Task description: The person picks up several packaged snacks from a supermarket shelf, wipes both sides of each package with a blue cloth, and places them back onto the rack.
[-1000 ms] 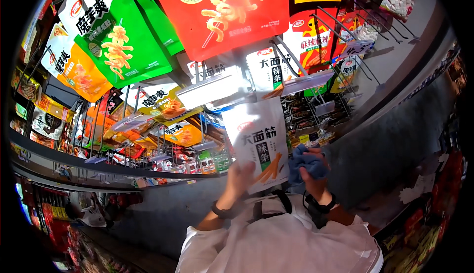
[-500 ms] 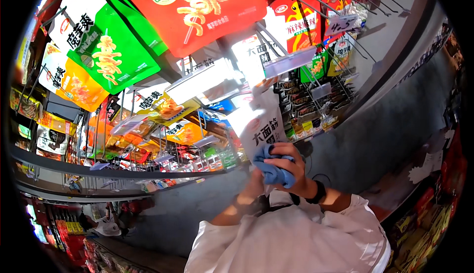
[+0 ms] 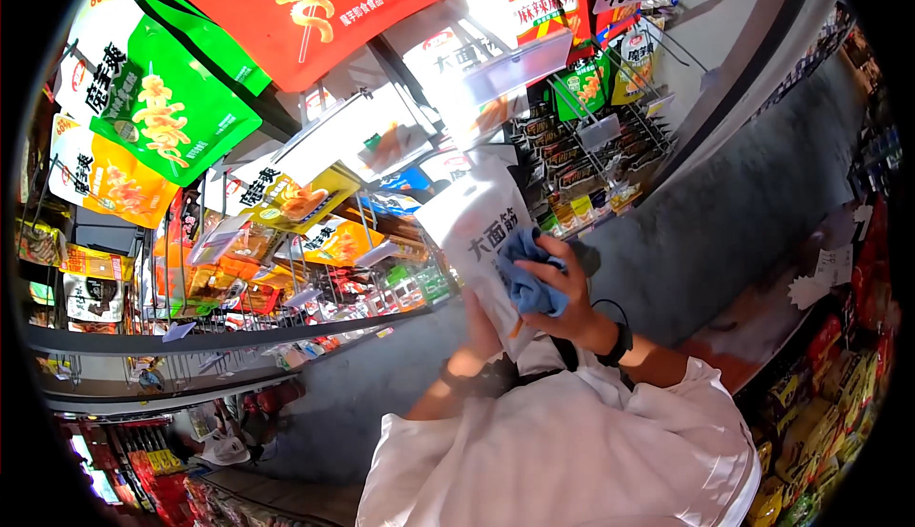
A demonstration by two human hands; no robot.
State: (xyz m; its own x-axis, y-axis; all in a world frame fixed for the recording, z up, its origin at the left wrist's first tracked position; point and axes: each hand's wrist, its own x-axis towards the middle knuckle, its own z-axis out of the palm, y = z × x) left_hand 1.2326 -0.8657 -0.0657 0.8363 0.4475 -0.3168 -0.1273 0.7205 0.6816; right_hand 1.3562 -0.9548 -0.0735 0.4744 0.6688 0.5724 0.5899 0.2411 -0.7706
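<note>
A white snack bag with dark printing is held upright in front of my chest, slightly tilted. My left hand grips its lower left side, with the fingers partly hidden behind it. My right hand is closed on a crumpled blue cloth, which lies against the right side of the bag's front. A dark band circles my right wrist.
Racks of hanging snack bags fill the left and top, including a big red bag and a green bag. Metal hooks and a clear price holder jut out close above the bag. More packages stand at right.
My right hand and the cloth have moved up along the bag, baring more of its lower part. The racks have shifted left in view.
</note>
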